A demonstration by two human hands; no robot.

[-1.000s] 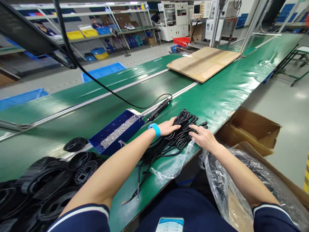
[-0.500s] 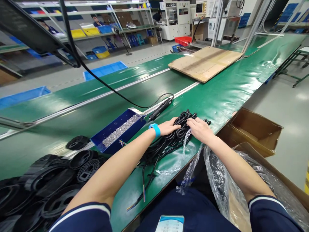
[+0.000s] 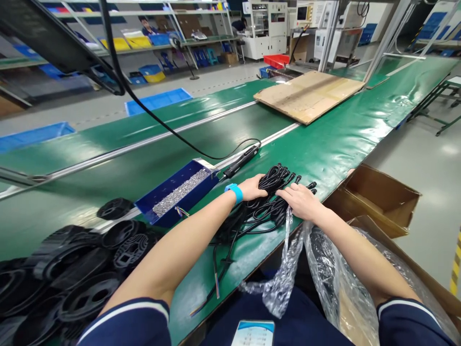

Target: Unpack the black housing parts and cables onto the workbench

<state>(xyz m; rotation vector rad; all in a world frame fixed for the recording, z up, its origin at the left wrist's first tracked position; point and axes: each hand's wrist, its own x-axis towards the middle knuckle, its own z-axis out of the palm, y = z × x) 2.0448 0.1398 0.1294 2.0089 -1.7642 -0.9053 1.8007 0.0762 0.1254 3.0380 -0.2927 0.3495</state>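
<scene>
1. On the far left, a big pile of round black plastic parts point(image 3: 65, 269) lay on the long shiny green table point(image 3: 317, 149). Many had holes in them.
2. Next came a long dark blue plastic bin point(image 3: 171, 184). It held lots of tiny silver bits point(image 3: 178, 193).
3. A black stick-shaped power tool point(image 3: 239, 162) lay just past the bin, with a thin black cord at its back end.
4. The left hand point(image 3: 252, 188) wore a bright blue band point(image 3: 234, 193) on its wrist. Its thumb and fingers were curled around the looped part of the cables, grasping them.
5. The bunch of thin black rubbery cables point(image 3: 272, 180) lay on the green table, near its close edge, under and between both hands. Bare coloured wires poked out at the near end, and small black plugs at the far end.
6. A crinkly clear plastic strip point(image 3: 283, 283) hung down from beneath the right hand.
7. The right hand point(image 3: 300, 199) touched the cables near the plugs. I cannot tell if its fingers gripped anything, because their undersides were hidden.
8. On the far right, beside the table, stood an open brown cardboard box point(image 3: 385, 197).
</scene>
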